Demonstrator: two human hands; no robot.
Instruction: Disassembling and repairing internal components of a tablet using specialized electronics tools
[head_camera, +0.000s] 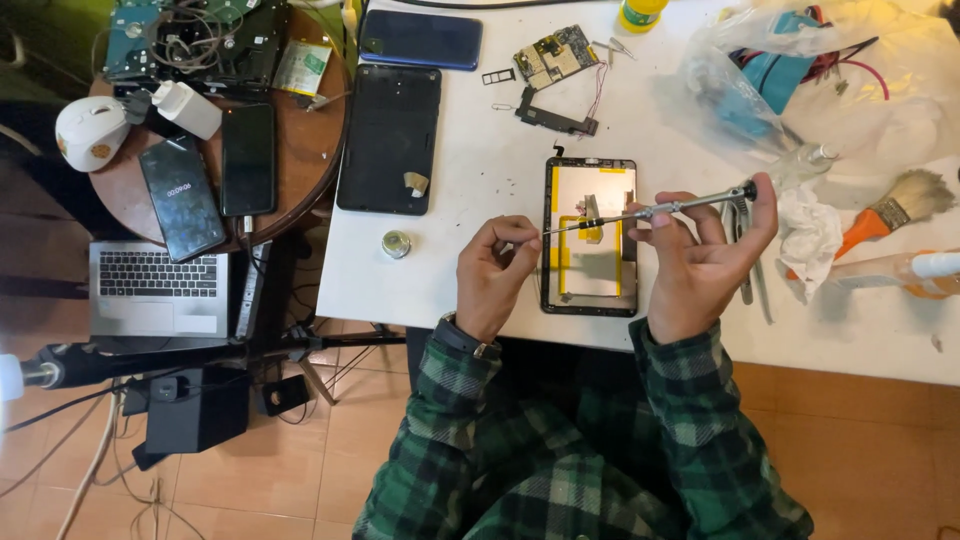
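Right hand clamps a screwdriver lying level; left hand fingers pinch its tip above the opened tablet on the surface.

The white table carries an opened tablet, circuit board and paintbrush.

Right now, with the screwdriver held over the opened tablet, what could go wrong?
1. The screwdriver tip, pinched by the left hand, could slip and scratch the opened tablet.
2. The right hand may knock the tweezers beside it.
3. The small round tin near the table edge might fall.
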